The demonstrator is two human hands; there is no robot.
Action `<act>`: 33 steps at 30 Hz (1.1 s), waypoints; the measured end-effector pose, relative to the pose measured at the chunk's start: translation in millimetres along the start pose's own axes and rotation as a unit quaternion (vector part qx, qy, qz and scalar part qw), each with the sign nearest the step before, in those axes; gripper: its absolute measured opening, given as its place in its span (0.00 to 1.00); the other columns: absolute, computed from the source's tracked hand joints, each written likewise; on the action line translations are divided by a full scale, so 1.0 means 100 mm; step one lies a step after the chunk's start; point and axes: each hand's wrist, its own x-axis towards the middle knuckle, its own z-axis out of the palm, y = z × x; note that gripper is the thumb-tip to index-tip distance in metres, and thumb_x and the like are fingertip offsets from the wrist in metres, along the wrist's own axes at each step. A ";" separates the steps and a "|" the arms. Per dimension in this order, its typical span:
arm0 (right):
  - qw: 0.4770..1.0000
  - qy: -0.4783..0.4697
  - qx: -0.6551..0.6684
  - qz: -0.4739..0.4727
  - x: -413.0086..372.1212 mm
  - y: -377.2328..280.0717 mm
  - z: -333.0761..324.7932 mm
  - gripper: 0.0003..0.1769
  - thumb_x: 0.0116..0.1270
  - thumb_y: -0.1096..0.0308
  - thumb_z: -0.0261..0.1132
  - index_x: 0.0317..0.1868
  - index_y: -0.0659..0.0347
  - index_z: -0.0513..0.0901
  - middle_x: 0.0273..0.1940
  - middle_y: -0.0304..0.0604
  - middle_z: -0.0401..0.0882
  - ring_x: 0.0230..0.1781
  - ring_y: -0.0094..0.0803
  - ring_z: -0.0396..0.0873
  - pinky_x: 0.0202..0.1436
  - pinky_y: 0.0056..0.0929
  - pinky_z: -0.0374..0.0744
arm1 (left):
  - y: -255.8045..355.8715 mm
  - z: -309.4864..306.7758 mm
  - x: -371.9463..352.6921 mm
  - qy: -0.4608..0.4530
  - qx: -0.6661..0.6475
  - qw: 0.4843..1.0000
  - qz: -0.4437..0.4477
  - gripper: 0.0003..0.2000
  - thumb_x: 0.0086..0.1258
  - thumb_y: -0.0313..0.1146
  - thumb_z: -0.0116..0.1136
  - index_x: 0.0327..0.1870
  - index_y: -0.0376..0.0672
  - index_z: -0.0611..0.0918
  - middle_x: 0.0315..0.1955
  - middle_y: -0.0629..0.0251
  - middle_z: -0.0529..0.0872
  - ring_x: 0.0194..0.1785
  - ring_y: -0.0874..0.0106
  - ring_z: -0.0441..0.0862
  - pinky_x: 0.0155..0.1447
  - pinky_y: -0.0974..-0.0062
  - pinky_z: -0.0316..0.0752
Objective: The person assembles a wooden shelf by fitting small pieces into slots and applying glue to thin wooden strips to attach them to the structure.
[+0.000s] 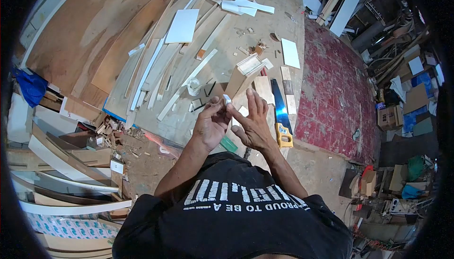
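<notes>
My left hand [210, 124] and my right hand [254, 122] meet in front of my chest above the workbench [265, 4]. Between the fingertips of both sits a small pale piece [227, 99]; what it is cannot be made out. The left fingers pinch it from the left. The right hand's fingers are spread upward with the thumb side touching the piece. Just beyond the hands a small wooden box [243, 73] lies on the bench, with a roll of white tape [194, 86] to its left.
A handsaw [280, 112] with a yellow handle lies at the bench's right edge. White laminate strips [187, 84] and a white sheet [182, 26] lie on the bench. Offcuts are stacked at the left [71, 164]. Red patterned floor [336, 89] and clutter are to the right.
</notes>
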 end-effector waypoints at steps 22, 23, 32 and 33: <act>0.999 0.040 0.004 -0.023 0.03 -0.12 -0.04 0.32 0.74 0.37 0.50 0.73 0.35 0.74 0.78 0.64 0.49 0.76 0.62 0.50 0.73 0.60 0.50 | -0.10 -0.04 0.02 0.019 0.306 0.895 0.324 0.21 0.69 0.18 0.62 0.58 0.40 0.66 0.41 0.58 0.84 0.43 0.73 0.83 0.44 0.78 0.78; 0.996 0.072 0.053 0.008 0.05 -0.13 -0.07 0.32 0.74 0.37 0.50 0.74 0.35 0.74 0.78 0.64 0.48 0.76 0.62 0.50 0.73 0.60 0.50 | -0.13 -0.05 0.01 -0.004 0.398 0.819 0.412 0.22 0.69 0.17 0.61 0.59 0.38 0.64 0.41 0.57 0.84 0.41 0.73 0.83 0.42 0.80 0.78; 0.997 0.012 -0.071 -0.013 0.17 -0.11 -0.10 0.31 0.72 0.37 0.53 0.72 0.33 0.75 0.79 0.60 0.48 0.77 0.62 0.48 0.73 0.61 0.50 | -0.13 -0.13 -0.01 -0.027 0.555 0.654 0.513 0.26 0.64 0.16 0.66 0.57 0.35 0.64 0.39 0.51 0.86 0.45 0.64 0.88 0.49 0.71 0.81; 0.997 0.019 -0.065 -0.024 0.15 -0.11 -0.12 0.31 0.72 0.37 0.53 0.72 0.33 0.76 0.79 0.59 0.49 0.77 0.61 0.49 0.72 0.61 0.50 | -0.12 -0.13 0.00 -0.021 0.553 0.658 0.510 0.26 0.63 0.16 0.67 0.57 0.36 0.64 0.38 0.51 0.86 0.45 0.63 0.88 0.48 0.70 0.82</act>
